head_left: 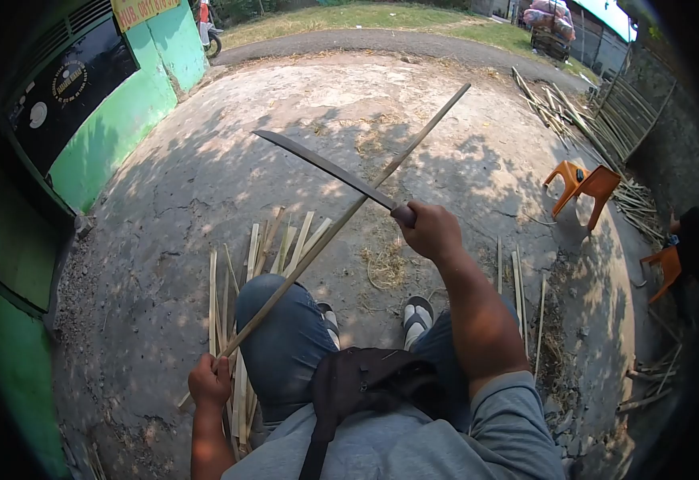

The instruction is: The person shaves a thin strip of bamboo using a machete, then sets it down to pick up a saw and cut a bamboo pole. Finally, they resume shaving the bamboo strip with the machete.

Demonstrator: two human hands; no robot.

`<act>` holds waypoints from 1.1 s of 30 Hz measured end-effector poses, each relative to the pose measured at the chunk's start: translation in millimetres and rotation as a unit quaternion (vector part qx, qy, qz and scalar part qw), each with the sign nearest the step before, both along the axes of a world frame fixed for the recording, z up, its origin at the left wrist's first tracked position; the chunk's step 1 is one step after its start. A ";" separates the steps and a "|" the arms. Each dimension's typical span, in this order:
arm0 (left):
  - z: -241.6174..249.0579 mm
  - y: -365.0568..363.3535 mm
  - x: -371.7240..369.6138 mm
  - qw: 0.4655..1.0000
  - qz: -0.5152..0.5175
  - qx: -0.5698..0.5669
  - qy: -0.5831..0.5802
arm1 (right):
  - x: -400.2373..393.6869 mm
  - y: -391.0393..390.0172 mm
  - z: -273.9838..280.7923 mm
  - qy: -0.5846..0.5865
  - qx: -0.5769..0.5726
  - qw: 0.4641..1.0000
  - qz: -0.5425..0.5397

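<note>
A long bamboo strip (341, 220) runs slantwise from my lower left toward the upper right, passing over my left knee. Its near end is gripped in my left hand (209, 380), fingers closed round it. My right hand (432, 230) is wrapped round the handle of a machete (325, 166). The dark blade points up and left, and it crosses the strip close to the handle. Beside my left leg lie several pale bamboo strips (245, 400) in a loose bundle. More thin strips (519, 292) lie on the ground by my right leg.
An orange plastic chair (585, 192) stands at the right, with another orange chair (664, 270) near a person in dark clothing (689, 252). Bamboo pieces (561, 112) are piled at the upper right. A green wall (109, 152) borders the left side; a road (365, 44) crosses the back.
</note>
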State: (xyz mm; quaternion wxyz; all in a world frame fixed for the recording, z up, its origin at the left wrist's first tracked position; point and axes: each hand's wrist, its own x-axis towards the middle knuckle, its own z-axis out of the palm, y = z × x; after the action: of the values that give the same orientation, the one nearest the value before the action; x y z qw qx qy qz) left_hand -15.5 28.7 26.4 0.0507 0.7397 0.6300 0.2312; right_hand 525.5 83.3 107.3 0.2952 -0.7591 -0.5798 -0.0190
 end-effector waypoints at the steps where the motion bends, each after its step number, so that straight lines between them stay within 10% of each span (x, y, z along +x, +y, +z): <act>1: -1.4 1.3 1.5 1.000 0.002 0.006 -0.020 | 0.2 -0.3 1.7 -0.006 0.021 1.000 0.001; 12: -41.5 4.9 -100.8 0.974 0.176 -0.131 -0.055 | 49.4 -49.7 47.0 0.108 0.190 0.975 -0.048; 16: -87.3 -23.2 -137.3 0.963 0.219 0.044 0.151 | 95.3 -107.4 21.6 0.145 0.162 0.966 -0.141; 28: -184.0 -40.9 -139.9 0.902 0.146 -0.383 -0.139 | 86.8 -399.3 -336.9 0.284 -0.085 0.785 -0.545; 33: -190.7 -32.2 -128.8 0.842 0.206 -0.488 -0.106 | 44.3 -456.0 -360.0 0.299 -0.148 0.699 -0.632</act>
State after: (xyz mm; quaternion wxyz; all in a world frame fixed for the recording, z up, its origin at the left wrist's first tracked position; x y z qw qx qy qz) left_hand -144.3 -3.5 -164.3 0.4226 0.4431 0.7902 -0.0239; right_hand 569.8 -372.7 -252.7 0.2552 -0.9469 0.1600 0.1126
